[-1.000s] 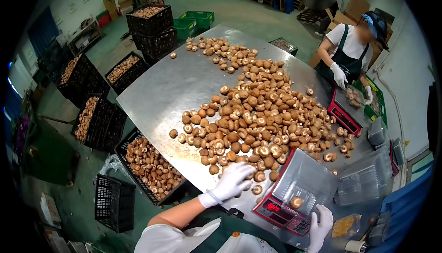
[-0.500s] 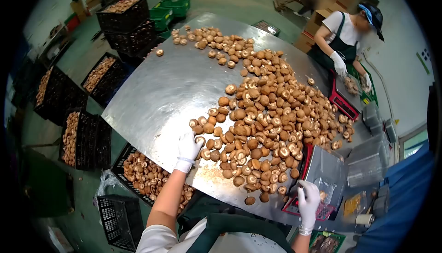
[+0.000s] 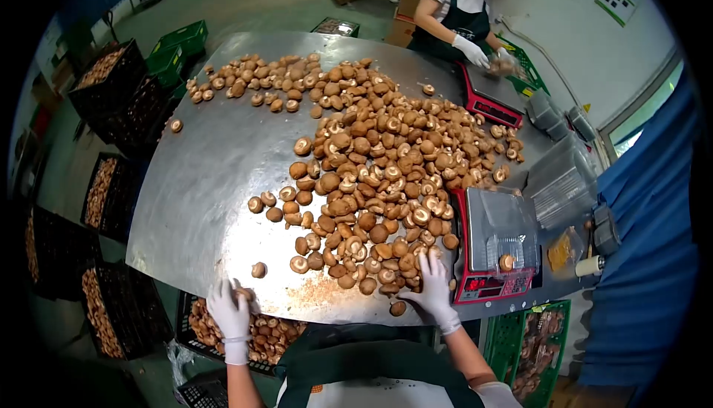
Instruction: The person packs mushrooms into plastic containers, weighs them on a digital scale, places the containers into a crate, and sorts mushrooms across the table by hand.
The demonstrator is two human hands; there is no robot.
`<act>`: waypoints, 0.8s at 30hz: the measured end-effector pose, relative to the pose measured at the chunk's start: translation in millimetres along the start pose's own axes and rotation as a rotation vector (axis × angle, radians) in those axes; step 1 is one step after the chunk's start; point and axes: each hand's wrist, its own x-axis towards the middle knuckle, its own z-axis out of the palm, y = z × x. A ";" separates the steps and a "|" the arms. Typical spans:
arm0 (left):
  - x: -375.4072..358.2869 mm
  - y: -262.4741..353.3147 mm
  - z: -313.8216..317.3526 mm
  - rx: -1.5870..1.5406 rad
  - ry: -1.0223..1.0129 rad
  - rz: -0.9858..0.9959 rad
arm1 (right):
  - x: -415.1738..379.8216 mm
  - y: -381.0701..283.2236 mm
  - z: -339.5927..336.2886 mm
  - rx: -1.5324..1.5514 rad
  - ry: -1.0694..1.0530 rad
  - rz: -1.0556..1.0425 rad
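Note:
A broad heap of brown shiitake mushrooms [image 3: 371, 163] covers much of the metal table [image 3: 193, 178]. At the table's front left edge is my left hand [image 3: 230, 315], white-gloved, its fingers bent against a mushroom [image 3: 242, 291]. Below that hand, a black crate [image 3: 186, 326] of mushrooms stands partly hidden. One loose mushroom [image 3: 258, 269] lies up and right of the hand. My right hand [image 3: 433, 291], also gloved, has its fingers spread against the near right side of the heap. Beside it sits a red scale [image 3: 475, 286] carrying a clear plastic tray [image 3: 520, 250] with a mushroom inside.
Across the table a gloved co-worker [image 3: 468, 18] handles a pack by another red scale [image 3: 494, 111]. Stacked clear trays [image 3: 561, 178] line the right side. A green crate [image 3: 503, 341] of packed mushrooms stands below right. Black crates [image 3: 141, 311] of mushrooms stand on the left floor.
My left hand has drawn back from the heap to the table's front left edge. My right hand has left the scale and moved left to the mushrooms. The view has turned right.

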 end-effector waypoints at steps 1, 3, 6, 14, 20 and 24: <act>1.9 12.4 -0.6 -0.014 0.012 0.087 | 5.7 -5.5 9.5 -0.087 0.055 -0.060; 6.3 52.7 -5.2 -0.118 -0.065 0.187 | 6.7 -17.7 19.8 0.084 0.047 -0.081; 2.0 98.9 25.0 -0.253 -0.199 0.367 | 14.2 -42.3 15.9 0.275 -0.034 -0.102; 14.5 149.5 60.4 -0.267 -0.288 0.479 | 41.5 -75.7 26.8 0.282 0.025 -0.165; 52.7 143.3 66.8 -0.306 -0.169 0.380 | 83.8 -111.3 31.8 0.231 0.010 -0.216; 70.9 141.7 68.4 -0.202 -0.096 0.246 | 115.6 -134.7 21.9 0.276 -0.011 -0.274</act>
